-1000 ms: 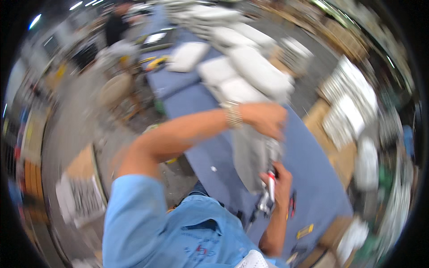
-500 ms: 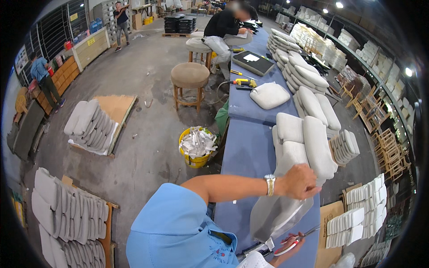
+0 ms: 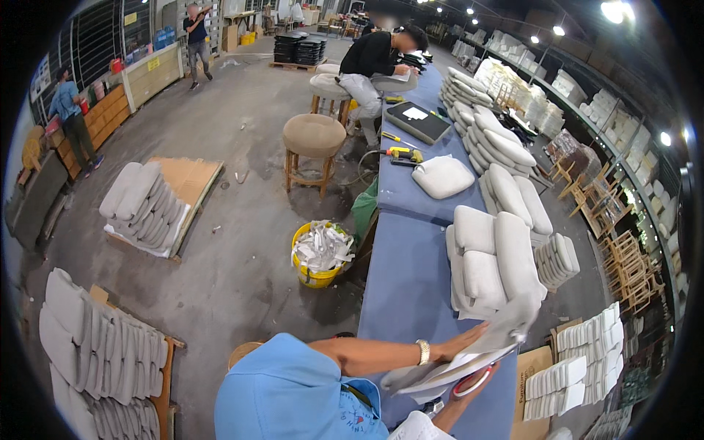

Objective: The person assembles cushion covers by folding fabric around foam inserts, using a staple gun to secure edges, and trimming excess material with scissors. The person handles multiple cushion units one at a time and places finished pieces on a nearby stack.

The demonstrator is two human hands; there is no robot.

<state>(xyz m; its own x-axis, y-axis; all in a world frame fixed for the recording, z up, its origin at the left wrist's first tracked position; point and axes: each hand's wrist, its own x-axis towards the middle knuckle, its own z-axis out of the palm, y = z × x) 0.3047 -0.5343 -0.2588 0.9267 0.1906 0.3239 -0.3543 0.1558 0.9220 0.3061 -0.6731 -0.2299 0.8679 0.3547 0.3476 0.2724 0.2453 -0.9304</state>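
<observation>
A light grey padded seat piece [image 3: 506, 323] is tilted up over the near end of the blue worktable, its loose edge spread towards me. My left hand [image 3: 460, 345], with a metal-band watch at the wrist, lies along it with fingers stretched out. Low beside the same piece, my right hand [image 3: 466, 392] is closed round scissors [image 3: 473, 381] with red and white handles. The blades run up along the fabric's edge and are partly hidden by it. Just beyond, several grey cushions [image 3: 480, 275] are stacked on the table.
The blue worktable [image 3: 403, 279] stretches away, carrying more cushions [image 3: 444, 176] and a yellow power tool [image 3: 403, 154]. A yellow bucket of fabric scraps [image 3: 319, 275] and a round stool [image 3: 314, 139] stand left of it. A co-worker [image 3: 374, 70] sits further up. Cushion stacks [image 3: 110, 345] fill pallets.
My left hand has gone from a raised, closed grip to lying along the seat piece with stretched fingers. The piece has tilted up, and the scissors have come in against its edge.
</observation>
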